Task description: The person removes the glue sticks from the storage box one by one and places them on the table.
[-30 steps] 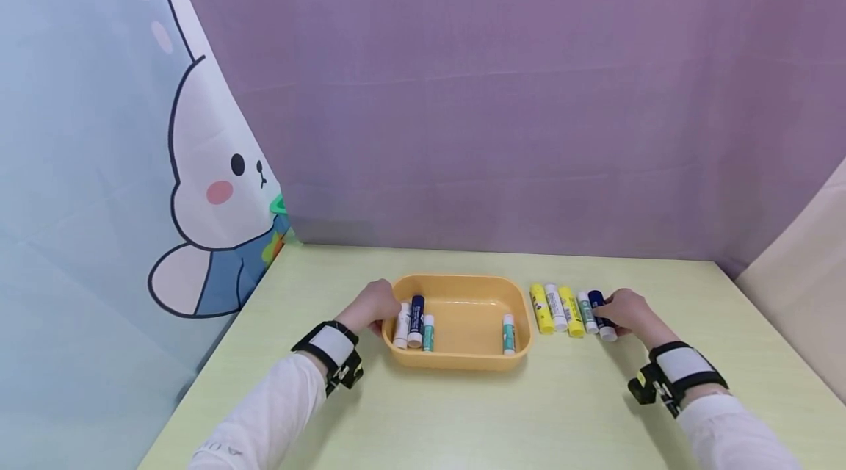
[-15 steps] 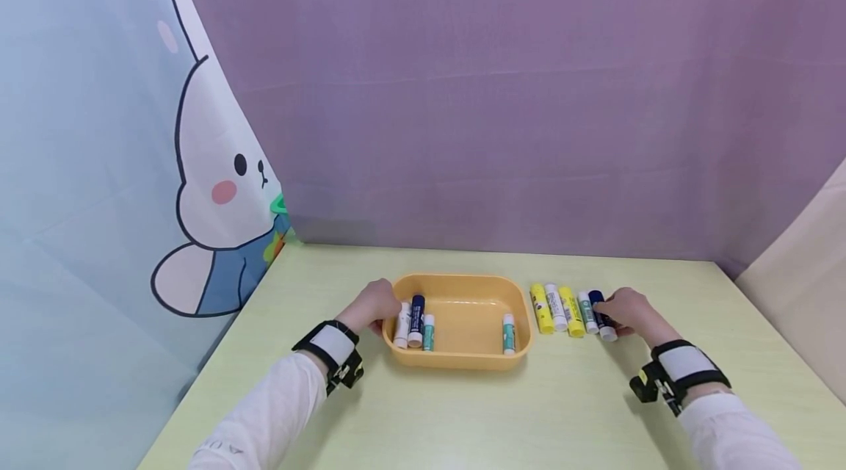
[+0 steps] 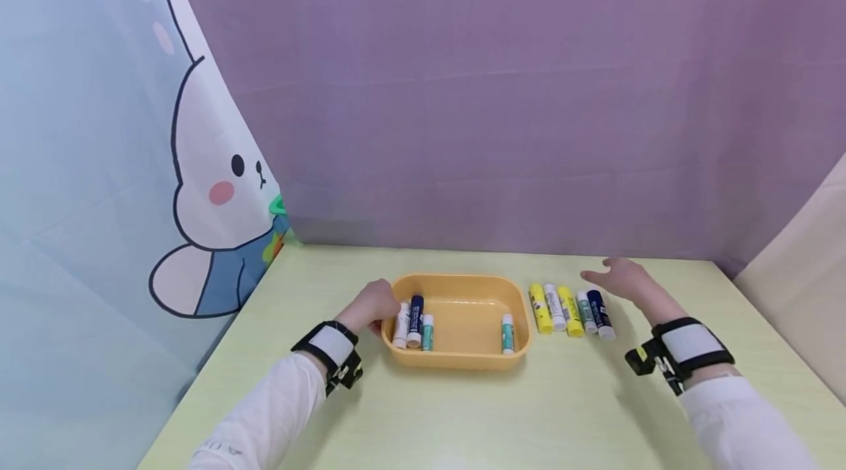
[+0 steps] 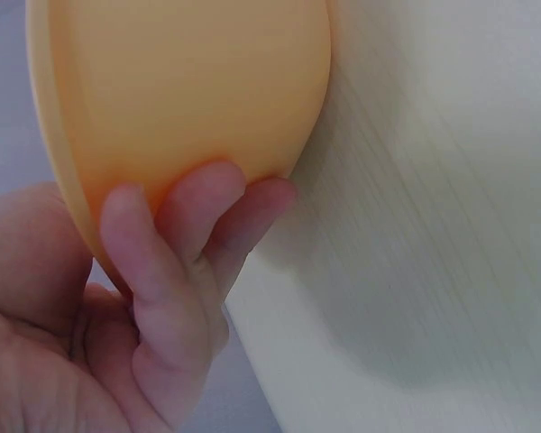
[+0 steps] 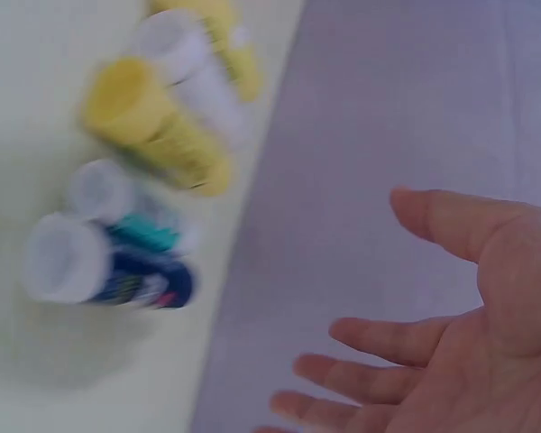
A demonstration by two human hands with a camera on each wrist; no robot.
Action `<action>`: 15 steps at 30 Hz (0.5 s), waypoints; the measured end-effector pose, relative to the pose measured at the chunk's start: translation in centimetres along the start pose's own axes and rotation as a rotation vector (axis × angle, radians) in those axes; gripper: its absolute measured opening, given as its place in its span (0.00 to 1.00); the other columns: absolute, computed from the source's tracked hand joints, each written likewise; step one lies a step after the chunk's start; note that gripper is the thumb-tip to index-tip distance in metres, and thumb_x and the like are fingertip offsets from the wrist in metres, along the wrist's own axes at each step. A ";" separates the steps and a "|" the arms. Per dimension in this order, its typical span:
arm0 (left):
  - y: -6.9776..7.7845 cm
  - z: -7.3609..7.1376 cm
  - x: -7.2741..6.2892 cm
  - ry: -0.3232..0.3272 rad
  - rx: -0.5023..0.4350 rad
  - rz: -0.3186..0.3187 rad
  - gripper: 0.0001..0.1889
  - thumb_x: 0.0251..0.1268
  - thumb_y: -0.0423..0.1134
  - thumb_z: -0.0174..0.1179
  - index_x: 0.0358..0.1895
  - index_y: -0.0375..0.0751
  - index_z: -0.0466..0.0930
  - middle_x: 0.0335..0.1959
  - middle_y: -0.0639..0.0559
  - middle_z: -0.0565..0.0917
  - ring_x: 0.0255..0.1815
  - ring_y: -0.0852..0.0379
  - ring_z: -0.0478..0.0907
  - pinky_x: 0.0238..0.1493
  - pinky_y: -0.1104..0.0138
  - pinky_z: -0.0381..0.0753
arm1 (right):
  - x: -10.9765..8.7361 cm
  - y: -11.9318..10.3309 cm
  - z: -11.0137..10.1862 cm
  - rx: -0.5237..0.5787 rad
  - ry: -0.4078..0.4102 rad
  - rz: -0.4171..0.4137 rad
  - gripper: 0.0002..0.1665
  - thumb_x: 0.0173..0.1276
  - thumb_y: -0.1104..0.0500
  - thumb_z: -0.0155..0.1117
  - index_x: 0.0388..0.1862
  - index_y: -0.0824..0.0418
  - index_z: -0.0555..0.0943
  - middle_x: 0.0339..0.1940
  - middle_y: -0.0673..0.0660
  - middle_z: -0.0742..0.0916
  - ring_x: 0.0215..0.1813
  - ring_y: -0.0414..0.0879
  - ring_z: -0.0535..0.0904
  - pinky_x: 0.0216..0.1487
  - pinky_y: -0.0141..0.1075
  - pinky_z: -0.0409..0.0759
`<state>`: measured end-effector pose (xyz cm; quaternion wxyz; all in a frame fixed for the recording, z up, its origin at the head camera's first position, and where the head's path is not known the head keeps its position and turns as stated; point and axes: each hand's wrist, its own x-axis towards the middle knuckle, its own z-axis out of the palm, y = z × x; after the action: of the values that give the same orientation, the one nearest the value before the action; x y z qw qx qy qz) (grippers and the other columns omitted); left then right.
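Observation:
My left hand (image 3: pixel 378 303) grips the left end of an orange plastic tray (image 3: pixel 456 362). In the left wrist view its fingers (image 4: pixel 167 271) press the tray's outer wall, and the thumb goes behind the rim. Inside the tray lie a white glue stick (image 3: pixel 401 326), a navy one (image 3: pixel 415 322) and two small teal-and-white ones (image 3: pixel 428 333). Off the table, my right hand (image 3: pixel 624 280) holds nothing, its fingers spread. Nearest to it is a navy glue stick (image 3: pixel 601 314) with a white cap, at the end of a row beside the tray.
The row also has a small teal-and-white glue stick (image 3: pixel 585 312), two yellow ones (image 3: pixel 570 311) and a white one (image 3: pixel 554 307). A purple cloth (image 3: pixel 502 103) hangs along the table's back edge. At left hangs a blue cloth (image 3: pixel 79 235) with a cartoon print.
My right hand has let go of the navy glue stick, risen and moved back from it, with its fingers spreading. My left hand and the tray have stayed put.

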<state>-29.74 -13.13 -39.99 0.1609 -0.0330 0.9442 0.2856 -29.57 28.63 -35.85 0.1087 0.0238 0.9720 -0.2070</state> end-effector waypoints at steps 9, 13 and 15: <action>-0.1 0.0 0.1 0.001 0.008 0.003 0.11 0.64 0.31 0.51 0.45 0.26 0.72 0.27 0.41 0.78 0.14 0.51 0.79 0.17 0.61 0.84 | -1.3 -4.7 -2.6 0.049 0.158 -0.094 0.59 0.66 0.30 0.45 0.72 0.76 0.42 0.68 0.82 0.52 0.67 0.79 0.47 0.63 0.71 0.56; -0.1 -0.1 0.1 0.005 0.014 -0.003 0.11 0.63 0.30 0.51 0.45 0.26 0.72 0.27 0.41 0.78 0.13 0.51 0.79 0.17 0.61 0.84 | -1.9 -6.8 -3.2 0.049 0.227 -0.129 0.62 0.63 0.26 0.45 0.74 0.70 0.38 0.71 0.79 0.47 0.70 0.78 0.40 0.62 0.76 0.49; -0.1 -0.1 0.1 0.008 0.021 -0.008 0.11 0.62 0.29 0.51 0.45 0.26 0.72 0.26 0.41 0.78 0.13 0.51 0.79 0.17 0.62 0.84 | -2.2 -7.9 -3.3 0.044 0.258 -0.144 0.63 0.61 0.25 0.47 0.75 0.67 0.37 0.72 0.77 0.44 0.71 0.77 0.35 0.60 0.78 0.45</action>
<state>-29.81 -13.23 -39.96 0.1586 -0.0360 0.9476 0.2750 -28.85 22.71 -29.29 -0.0328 -0.0171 0.9723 -0.2309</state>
